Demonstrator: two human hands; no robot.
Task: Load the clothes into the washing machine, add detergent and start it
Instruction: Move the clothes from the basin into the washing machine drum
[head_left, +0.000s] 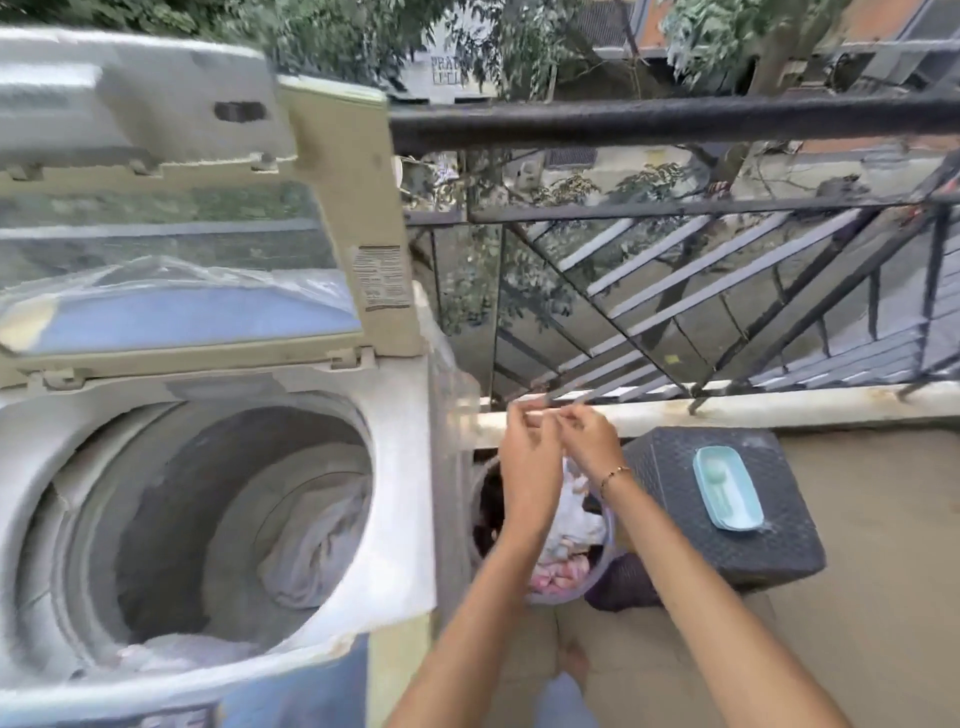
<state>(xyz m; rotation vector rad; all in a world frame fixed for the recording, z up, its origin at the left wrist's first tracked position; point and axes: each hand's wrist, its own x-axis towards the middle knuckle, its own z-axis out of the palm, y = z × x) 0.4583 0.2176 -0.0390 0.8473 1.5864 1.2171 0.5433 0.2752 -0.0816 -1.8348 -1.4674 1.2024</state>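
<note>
Washing machine (405, 467) on the left, lid (337, 208) standing up, grey cloth (322, 540) lying in the drum. Just right of it, above the lilac basket (605, 556) of white and pink clothes (576, 519), the left hand (527, 467) and right hand (587, 441) meet, fingers curled, fingertips together. Whether they pinch anything I cannot tell; it's too blurred. Further right, a pale blue tray (727, 488) sits on a dark woven box (670, 483).
</note>
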